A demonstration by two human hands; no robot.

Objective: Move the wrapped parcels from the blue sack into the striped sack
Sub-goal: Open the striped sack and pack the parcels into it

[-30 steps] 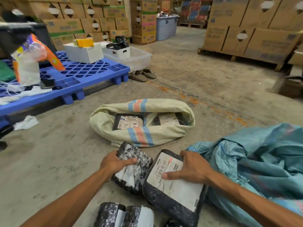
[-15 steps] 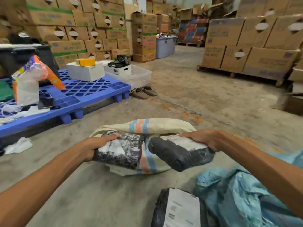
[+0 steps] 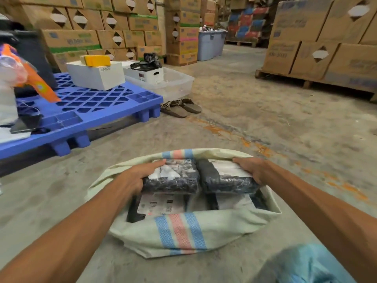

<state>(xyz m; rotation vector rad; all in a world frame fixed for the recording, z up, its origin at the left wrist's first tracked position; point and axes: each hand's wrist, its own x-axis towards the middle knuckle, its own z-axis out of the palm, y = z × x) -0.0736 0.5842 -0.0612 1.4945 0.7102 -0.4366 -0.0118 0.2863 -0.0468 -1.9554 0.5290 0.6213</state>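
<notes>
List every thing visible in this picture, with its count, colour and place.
striped sack: one, cream with blue and pink stripes, floor centre, open.
left parcel: one, black, over the sack mouth.
right parcel: one, black, beside it.
lower parcels: at least two, black with white labels, inside the sack.
blue sack: one, light blue, bottom right.
pallet: one, blue, left.
white box: one, on the pallet.
sandals: one pair, brown, beside the pallet.
cardboard boxes: many, brown, background.
left hand: grips the left parcel.
right hand: grips the right parcel.
</notes>
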